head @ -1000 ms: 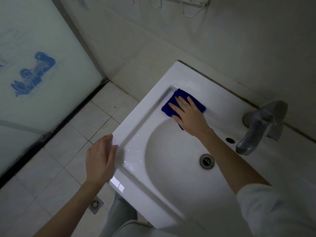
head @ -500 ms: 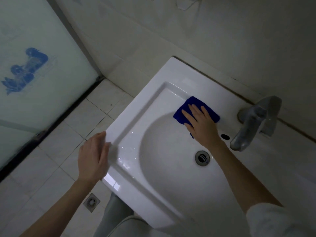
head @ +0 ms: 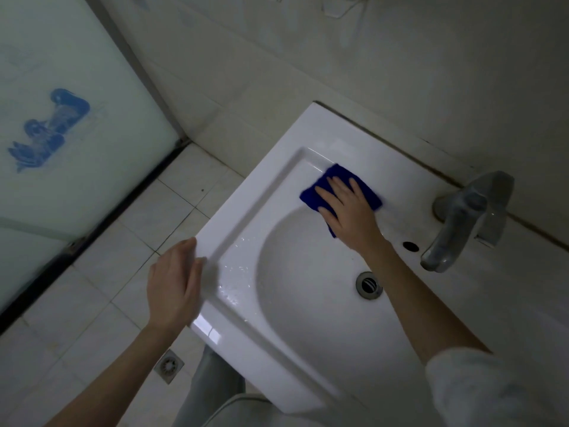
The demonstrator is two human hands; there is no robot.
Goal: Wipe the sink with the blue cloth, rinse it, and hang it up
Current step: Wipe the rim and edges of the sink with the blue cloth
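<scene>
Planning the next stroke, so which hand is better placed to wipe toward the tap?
Right: the right hand presses flat on the blue cloth on the sink; the left hand sits at the rim, away from it.

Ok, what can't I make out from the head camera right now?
- Blue cloth: much of it lies under the right hand, so its fold is hidden.
- Wire rack on the wall: cut off by the top edge, so hanging spots are unseen.
- Left hand: blurred at the rim of the sink, so contact is unclear.
- Sink's near right corner: covered by the right arm and sleeve.
</scene>
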